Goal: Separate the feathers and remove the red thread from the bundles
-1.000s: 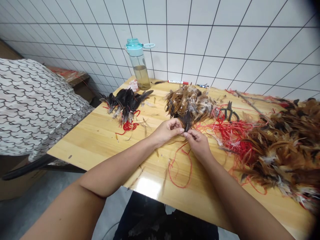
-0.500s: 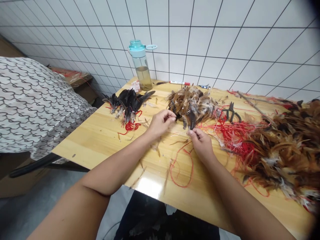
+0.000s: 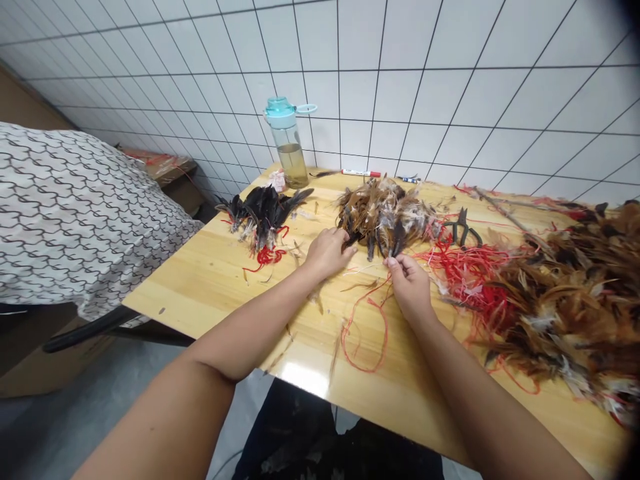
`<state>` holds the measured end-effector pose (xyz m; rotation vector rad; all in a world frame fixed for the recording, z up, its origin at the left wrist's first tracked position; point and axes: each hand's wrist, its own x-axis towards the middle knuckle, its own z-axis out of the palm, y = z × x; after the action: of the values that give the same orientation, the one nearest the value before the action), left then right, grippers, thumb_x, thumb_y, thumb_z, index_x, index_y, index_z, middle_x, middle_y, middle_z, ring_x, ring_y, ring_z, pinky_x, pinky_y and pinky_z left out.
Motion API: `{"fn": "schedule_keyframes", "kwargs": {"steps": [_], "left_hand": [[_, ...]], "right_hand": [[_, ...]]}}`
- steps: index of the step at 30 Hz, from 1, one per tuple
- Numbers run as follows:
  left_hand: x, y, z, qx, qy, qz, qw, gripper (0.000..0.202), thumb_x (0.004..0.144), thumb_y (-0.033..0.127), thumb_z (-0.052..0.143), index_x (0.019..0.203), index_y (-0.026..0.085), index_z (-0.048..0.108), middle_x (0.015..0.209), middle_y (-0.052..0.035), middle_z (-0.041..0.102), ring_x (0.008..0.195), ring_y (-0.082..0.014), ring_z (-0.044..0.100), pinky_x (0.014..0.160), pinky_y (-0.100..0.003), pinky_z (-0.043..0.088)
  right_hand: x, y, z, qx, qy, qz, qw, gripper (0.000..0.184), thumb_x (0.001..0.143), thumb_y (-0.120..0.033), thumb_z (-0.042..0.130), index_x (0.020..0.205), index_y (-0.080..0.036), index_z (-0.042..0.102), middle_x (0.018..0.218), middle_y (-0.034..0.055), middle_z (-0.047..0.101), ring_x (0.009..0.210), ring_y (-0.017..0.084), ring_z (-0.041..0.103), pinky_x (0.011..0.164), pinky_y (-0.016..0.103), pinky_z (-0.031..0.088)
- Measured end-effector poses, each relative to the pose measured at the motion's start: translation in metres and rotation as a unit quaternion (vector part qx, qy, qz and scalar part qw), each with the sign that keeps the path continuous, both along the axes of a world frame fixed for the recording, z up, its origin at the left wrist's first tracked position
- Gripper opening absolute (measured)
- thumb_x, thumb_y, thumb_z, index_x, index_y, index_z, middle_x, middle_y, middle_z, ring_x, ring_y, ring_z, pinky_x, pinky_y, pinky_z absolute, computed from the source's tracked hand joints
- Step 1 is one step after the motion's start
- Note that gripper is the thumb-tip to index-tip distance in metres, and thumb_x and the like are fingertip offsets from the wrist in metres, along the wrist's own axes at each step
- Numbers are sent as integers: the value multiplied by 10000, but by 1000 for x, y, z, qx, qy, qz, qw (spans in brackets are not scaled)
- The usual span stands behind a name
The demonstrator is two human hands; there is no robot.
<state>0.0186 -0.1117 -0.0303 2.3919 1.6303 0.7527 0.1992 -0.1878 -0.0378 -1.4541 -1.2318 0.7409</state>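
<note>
My right hand pinches a small bunch of dark and brown feathers by the quill ends between thumb and fingers. My left hand is at the left edge of a pile of brown feathers, thumb apart from the bent fingers; its fingertips touch the dark feathers there and are partly hidden. Below my right hand, a loop of red string lies on the wooden table. Tied black feather bunches rest to the left, with red string at their base.
A water bottle stands at the back by the tiled wall, near a red-capped marker. To the right are black-handled pliers, tangled red string and a large brown feather heap. Patterned cloth covers something at left.
My left hand has moved its fingers onto the pile's edge, with the thumb now apart. My right hand keeps its pinch on the feathers. The whole view has shifted slightly.
</note>
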Motion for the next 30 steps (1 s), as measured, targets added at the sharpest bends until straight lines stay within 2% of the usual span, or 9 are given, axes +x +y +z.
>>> {"fn": "schedule_keyframes", "kwargs": {"steps": [2,4,12,14,17,21,24,26,30], "left_hand": [[0,1,1,9,13,-5,1000,86,840,243,541,832,188,606,869,-70,646,876,-221,572,803,-353,446],[-2,1,2,14,-1,-9,1000,98,837,184,502,795,191,590,833,-60,638,856,-209,564,793,-342,437],[-22,-1,15,32,-98,0,995,74,739,150,508,675,183,492,697,-9,527,693,-146,479,678,-282,385],[-25,-2,19,13,-127,-36,991,67,724,151,498,664,178,483,677,5,506,658,-124,455,645,-258,367],[-28,-5,27,-87,-149,-146,974,38,725,189,496,693,170,498,652,30,484,603,-94,412,588,-224,335],[-32,-8,34,-218,-90,-277,931,106,737,259,547,715,158,520,646,38,472,588,-76,388,554,-200,312],[-35,-7,35,-285,-51,-328,899,197,767,348,596,772,151,575,698,17,551,621,-86,443,570,-199,346],[-35,-5,32,-272,-79,-306,909,257,817,406,568,821,152,604,764,-9,601,676,-106,499,618,-213,391],[-33,1,19,-95,-136,-138,976,221,879,319,492,967,176,635,854,-34,608,769,-138,542,730,-259,444]], "right_hand": [[1,0,-1,3,0,0,1000,291,796,-442,520,763,-174,627,544,-37,447,516,114,355,520,261,282],[4,1,-1,8,4,-7,1000,291,795,-446,521,758,-176,623,561,-28,476,535,119,377,532,261,299],[14,6,-5,14,14,-46,999,282,801,-447,524,752,-181,604,589,-20,498,587,132,411,577,269,327],[14,6,-5,16,14,-45,999,280,801,-445,527,757,-180,609,587,-19,496,598,137,420,580,269,329],[14,6,-4,10,7,-49,999,279,797,-441,525,759,-180,617,568,-24,478,580,136,405,567,270,319],[12,6,-1,3,18,-46,999,273,786,-438,528,739,-180,605,576,-23,493,554,129,391,548,269,310],[12,6,0,4,22,-43,999,268,783,-433,526,723,-181,593,608,-8,537,576,132,424,559,268,330],[12,6,0,1,15,-43,999,268,786,-430,523,724,-180,595,615,-3,550,581,134,434,565,269,336],[12,6,-2,3,-8,-35,999,279,803,-436,512,738,-182,608,603,-4,545,575,136,434,560,270,332]]}}
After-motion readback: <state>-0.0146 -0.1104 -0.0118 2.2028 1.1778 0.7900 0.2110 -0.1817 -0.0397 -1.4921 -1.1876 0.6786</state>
